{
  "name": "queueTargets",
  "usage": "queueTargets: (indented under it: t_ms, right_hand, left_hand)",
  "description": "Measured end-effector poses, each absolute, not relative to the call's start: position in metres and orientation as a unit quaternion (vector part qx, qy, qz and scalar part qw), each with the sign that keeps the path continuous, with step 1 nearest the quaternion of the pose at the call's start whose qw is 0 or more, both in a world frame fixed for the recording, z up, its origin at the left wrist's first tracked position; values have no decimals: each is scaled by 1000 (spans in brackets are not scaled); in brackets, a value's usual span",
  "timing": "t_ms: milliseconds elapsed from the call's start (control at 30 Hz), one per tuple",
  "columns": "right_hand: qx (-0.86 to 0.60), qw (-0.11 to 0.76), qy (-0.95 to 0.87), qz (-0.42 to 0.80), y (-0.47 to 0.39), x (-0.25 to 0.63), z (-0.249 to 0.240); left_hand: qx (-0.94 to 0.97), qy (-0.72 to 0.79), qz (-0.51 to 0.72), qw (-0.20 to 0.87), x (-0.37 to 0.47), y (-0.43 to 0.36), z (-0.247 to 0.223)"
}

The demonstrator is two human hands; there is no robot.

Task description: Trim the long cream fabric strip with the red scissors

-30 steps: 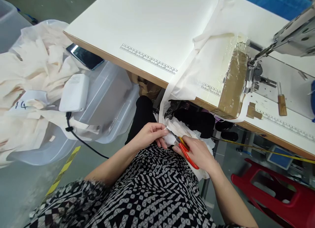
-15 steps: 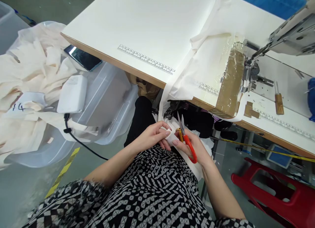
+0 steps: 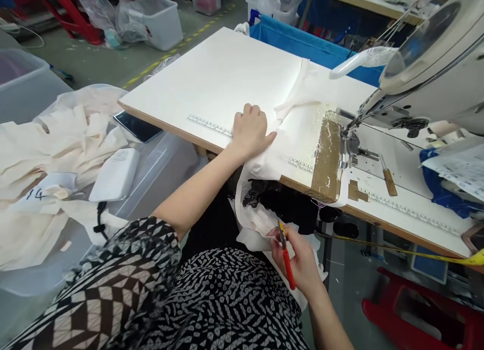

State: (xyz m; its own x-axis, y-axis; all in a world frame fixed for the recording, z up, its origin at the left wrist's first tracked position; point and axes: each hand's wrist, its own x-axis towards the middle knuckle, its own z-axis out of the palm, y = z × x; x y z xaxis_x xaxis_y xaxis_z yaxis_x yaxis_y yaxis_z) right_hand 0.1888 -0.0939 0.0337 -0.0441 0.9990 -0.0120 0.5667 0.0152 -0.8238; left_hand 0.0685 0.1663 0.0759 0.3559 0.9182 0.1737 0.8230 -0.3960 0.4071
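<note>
My left hand is palm down on the white table top, its thumb spread out over a white fabric strip. Its fingers bend away from me, their tips partly hidden. From under this hand the strip runs off the front edge and curves down to a heap of white fabric by my lap. Low in front of me, my right hand is closed around red-handled scissors, which point up and away. Its thumb and fingertips are at the edge of the fabric heap; whether they pinch it I cannot tell.
A sewing machine stands at the right, with a wooden-handled tool near it. At the left, a clear plastic bin bears cream fabric pieces, a phone and a white power bank. A red stool is lower right.
My left hand has left the fabric near my lap and reached up onto the table over the strip. My right hand keeps the scissors, now turned more edge-on. The view has tilted up.
</note>
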Motion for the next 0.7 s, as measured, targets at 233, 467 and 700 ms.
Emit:
queueTargets:
  t_ms: [233, 467, 700]
  right_hand:
    - [-676, 345, -562, 327, -109, 211, 43]
    - [-679, 389, -514, 351, -108, 218, 50]
    - [-629, 583, -391, 334, -145, 289, 84]
  left_hand:
    - [774, 542, 275, 180, 84, 189, 50]
    - [831, 357, 352, 241, 65, 154, 83]
    - [590, 405, 331, 614, 10, 99, 69]
